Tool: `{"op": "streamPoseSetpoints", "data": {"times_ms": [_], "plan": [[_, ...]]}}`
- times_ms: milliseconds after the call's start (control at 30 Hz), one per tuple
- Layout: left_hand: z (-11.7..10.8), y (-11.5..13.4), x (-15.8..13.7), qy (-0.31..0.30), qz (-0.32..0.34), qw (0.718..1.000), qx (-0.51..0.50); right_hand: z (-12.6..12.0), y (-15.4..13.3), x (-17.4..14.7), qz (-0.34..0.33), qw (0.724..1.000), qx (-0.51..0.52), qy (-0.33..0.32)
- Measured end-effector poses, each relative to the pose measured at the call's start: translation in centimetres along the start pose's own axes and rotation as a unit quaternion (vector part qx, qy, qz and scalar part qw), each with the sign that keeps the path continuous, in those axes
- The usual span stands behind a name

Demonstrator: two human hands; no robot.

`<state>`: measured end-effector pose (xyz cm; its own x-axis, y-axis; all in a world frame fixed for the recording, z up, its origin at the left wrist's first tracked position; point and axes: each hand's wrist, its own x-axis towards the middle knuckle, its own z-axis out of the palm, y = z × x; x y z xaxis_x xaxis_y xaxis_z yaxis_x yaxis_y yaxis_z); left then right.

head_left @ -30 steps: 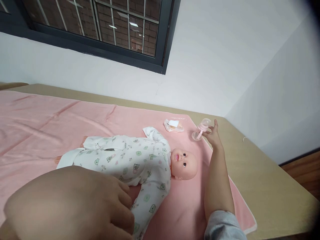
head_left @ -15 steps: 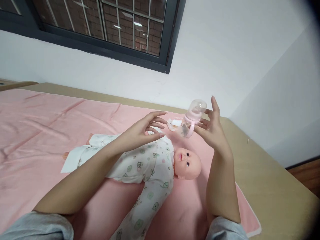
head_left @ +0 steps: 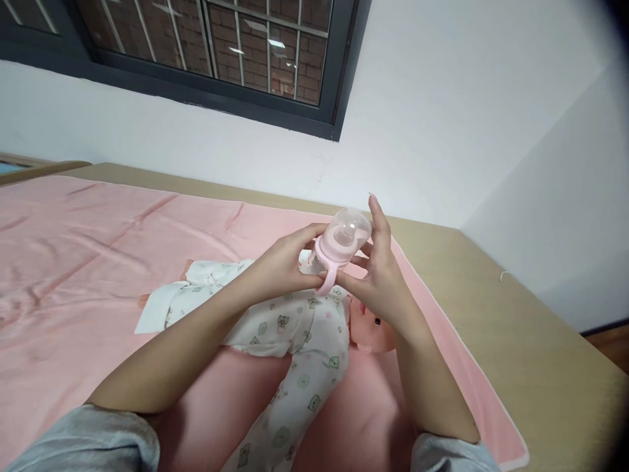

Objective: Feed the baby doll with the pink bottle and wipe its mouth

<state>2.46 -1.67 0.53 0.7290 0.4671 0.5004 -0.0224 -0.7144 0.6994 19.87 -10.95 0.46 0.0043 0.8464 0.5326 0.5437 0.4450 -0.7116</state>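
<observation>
A clear baby bottle (head_left: pixel 339 241) with a pink collar, a pink handle and a see-through cap is held tilted above the doll's chest. My left hand (head_left: pixel 280 261) wraps round its lower body, thumb near the handle. On the other side, my right hand (head_left: pixel 381 275) grips it by the collar and handle with thumb and fingers, one finger raised. Beneath lies a baby doll (head_left: pixel 289 328) on its back in a white printed suit. My right hand and wrist hide part of its head.
A pink blanket (head_left: pixel 88 262) with creases covers much of the wooden tabletop (head_left: pixel 496 328). A white flat piece (head_left: pixel 156 311) lies by the doll's feet. Behind stand a white wall (head_left: pixel 417 118) and a dark-framed window (head_left: pixel 275 108).
The bottle has moved left and towards me in my right hand. My left hand, apart from it before, has taken hold of its lower body. The doll's head is now partly covered.
</observation>
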Motion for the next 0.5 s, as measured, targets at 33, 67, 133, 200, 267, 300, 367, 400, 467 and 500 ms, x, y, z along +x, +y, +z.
{"op": "streamPoseSetpoints", "data": {"times_ms": [33, 67, 133, 200, 267, 300, 367, 400, 467, 500], "plan": [[-0.01, 0.02, -0.01, 0.001, -0.002, 1.0, -0.001, 0.12, 0.02, -0.01, 0.0, 1.0, 0.0, 0.0], [-0.01, 0.04, 0.0, 0.002, -0.004, 1.0, -0.005, 0.23, 0.06, 0.0, 0.0, 1.0, 0.001, 0.001], [0.02, 0.08, 0.03, 0.003, -0.009, 1.0, -0.016, 0.41, 0.19, 0.04, -0.002, 1.0, 0.001, 0.006], [0.06, 0.09, 0.08, 0.003, -0.013, 1.0, -0.022, 0.57, 0.29, 0.11, -0.003, 1.0, -0.001, 0.008], [0.08, 0.07, 0.12, 0.006, -0.015, 1.0, -0.02, 0.68, 0.33, 0.16, -0.004, 1.0, 0.0, 0.006], [0.07, 0.04, 0.13, 0.007, -0.016, 1.0, -0.017, 0.7, 0.35, 0.17, -0.003, 1.0, 0.003, 0.004], [0.04, -0.05, 0.12, 0.011, -0.018, 1.0, -0.01, 0.62, 0.41, 0.18, -0.001, 1.0, 0.007, -0.002], [0.01, -0.12, 0.1, 0.012, -0.02, 1.0, -0.006, 0.5, 0.47, 0.17, 0.0, 1.0, 0.007, -0.004], [-0.04, -0.27, 0.08, 0.013, -0.024, 1.0, 0.006, 0.1, 0.65, 0.13, 0.0, 1.0, 0.0, -0.004], [-0.05, -0.35, 0.08, 0.014, -0.025, 1.0, 0.012, -0.17, 0.76, 0.11, -0.001, 1.0, -0.004, -0.002]]}}
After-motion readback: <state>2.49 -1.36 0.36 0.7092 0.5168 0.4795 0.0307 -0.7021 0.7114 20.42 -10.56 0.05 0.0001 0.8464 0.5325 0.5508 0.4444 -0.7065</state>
